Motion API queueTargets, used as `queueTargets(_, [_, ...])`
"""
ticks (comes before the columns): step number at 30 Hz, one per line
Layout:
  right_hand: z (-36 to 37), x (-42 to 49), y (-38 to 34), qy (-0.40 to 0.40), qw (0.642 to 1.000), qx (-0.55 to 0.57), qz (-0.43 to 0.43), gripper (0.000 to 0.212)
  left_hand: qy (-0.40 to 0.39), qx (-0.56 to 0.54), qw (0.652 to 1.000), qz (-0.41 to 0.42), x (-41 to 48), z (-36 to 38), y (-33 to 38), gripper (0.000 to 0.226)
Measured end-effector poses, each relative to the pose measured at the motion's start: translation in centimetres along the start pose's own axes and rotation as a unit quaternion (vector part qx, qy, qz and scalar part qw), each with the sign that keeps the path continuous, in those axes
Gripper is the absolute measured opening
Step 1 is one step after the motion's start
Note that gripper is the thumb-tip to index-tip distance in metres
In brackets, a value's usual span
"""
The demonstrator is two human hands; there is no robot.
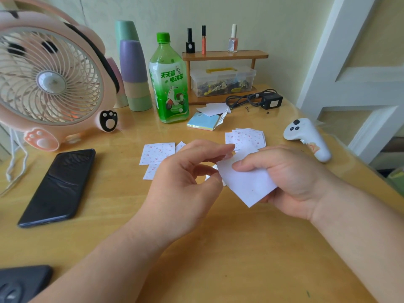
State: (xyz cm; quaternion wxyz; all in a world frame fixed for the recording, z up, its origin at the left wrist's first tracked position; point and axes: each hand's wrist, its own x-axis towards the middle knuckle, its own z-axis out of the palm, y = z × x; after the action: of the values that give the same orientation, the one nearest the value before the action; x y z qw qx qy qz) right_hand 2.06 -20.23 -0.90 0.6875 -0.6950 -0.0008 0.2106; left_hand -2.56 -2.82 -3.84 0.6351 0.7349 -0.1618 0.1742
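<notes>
A small white square of paper (247, 182) is held above the wooden table (113, 193) between both hands. My right hand (290, 180) grips it, thumb on top and fingers underneath. My left hand (185, 178) pinches its upper left edge with curled fingers. Flat on the table behind my left hand lie two or three sheets with a small red print (157, 152). A stack of the same printed sheets (246, 137) sits behind my right hand.
A black phone (59, 185) lies at the left, a pink fan (48, 82) behind it. Stacked cups (133, 68), a green bottle (169, 84), a coloured paper pad (203, 124), a wooden shelf (225, 55), a black charger (270, 101) and a white controller (307, 136) stand further back.
</notes>
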Motion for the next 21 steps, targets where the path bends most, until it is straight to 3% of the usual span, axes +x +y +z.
queueTargets(21, [-0.32,0.62,0.37,-0.039,0.999,0.015,0.005,0.056,0.01,0.043,0.999,-0.018,0.06,0.02,0.13,0.037])
